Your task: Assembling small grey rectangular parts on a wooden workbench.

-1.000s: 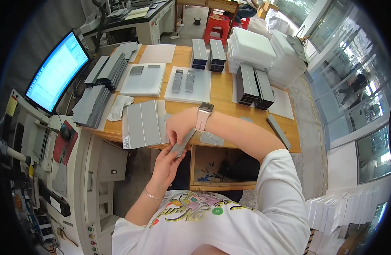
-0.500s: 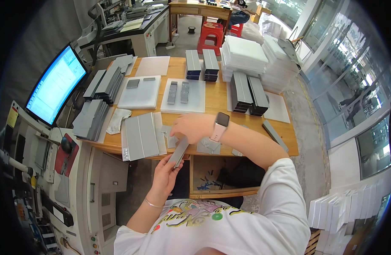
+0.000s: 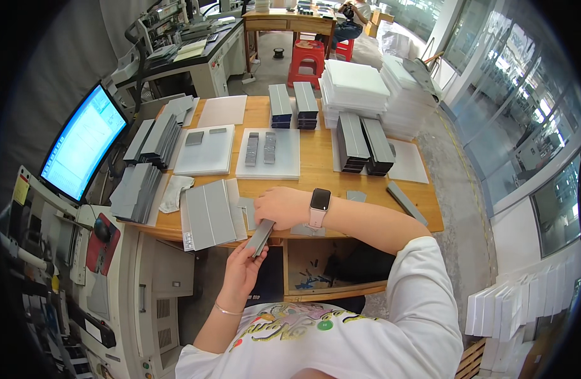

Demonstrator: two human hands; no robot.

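Over the table's front edge, my left hand (image 3: 240,268) grips the lower end of a narrow grey strip (image 3: 259,241), thumb and fingers on opposite sides. The strip slants up and away; whether it is one piece or several layers I cannot tell. My right hand (image 3: 281,207), with a watch on its wrist, bends over the strip's upper end, fingers curled down onto it and partly hidden. Just left lies a flat grey panel (image 3: 209,215) with a light line down it. Small grey pieces (image 3: 309,229) lie partly under my right forearm.
Grey stacks (image 3: 135,192) and a white cloth (image 3: 175,193) occupy the table's left. Two white pads (image 3: 204,161) (image 3: 284,172) bear small grey pieces. Dark-sided grey boxes (image 3: 353,145) and white sheet stacks (image 3: 353,88) stand right. An open drawer (image 3: 334,292) juts below; a monitor (image 3: 85,145) stands left.
The view has tilted slightly, so the table sits lower. Both hands stay on the strip; the right hand has come closer to the left, over its upper end.
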